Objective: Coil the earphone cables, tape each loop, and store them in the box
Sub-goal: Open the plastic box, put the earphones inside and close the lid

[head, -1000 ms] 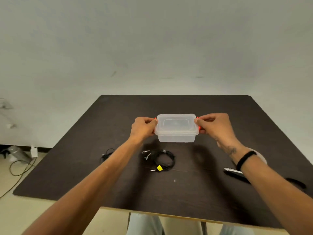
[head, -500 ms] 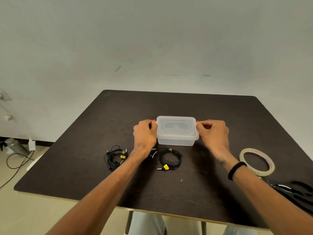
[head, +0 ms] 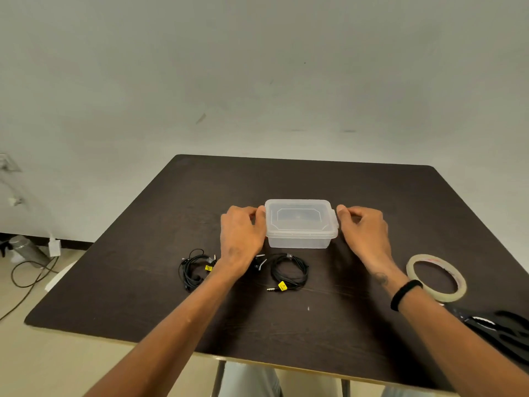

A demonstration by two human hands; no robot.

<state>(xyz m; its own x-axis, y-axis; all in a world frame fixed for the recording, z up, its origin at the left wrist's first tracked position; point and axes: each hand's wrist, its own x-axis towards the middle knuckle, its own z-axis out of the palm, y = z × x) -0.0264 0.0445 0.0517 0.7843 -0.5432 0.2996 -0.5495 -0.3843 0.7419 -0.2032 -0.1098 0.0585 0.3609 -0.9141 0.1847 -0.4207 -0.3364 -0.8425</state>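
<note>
A clear plastic box [head: 300, 224] with its lid on stands in the middle of the dark table [head: 315, 333]. My left hand [head: 243, 233] is at the box's left end, fingers curled and thumb against the lid's corner. My right hand [head: 363, 227] sits just off the right end, fingers loosely curled, its fingertips beside the lid tab. Two coiled black earphone cables lie in front of the box: one earphone coil [head: 194, 267] to the left of my left wrist, the other earphone coil [head: 289, 272] with a yellow tag near its plug.
A roll of clear tape [head: 443, 296] lies flat to the right of my right wrist. Black scissors [head: 501, 330] lie at the table's right edge. On the floor at left are a metal bottle [head: 25, 250] and a loose cord [head: 28, 276].
The box has come down to rest on the table. My right hand has eased off its right end. The orange clips at the box's ends no longer show.
</note>
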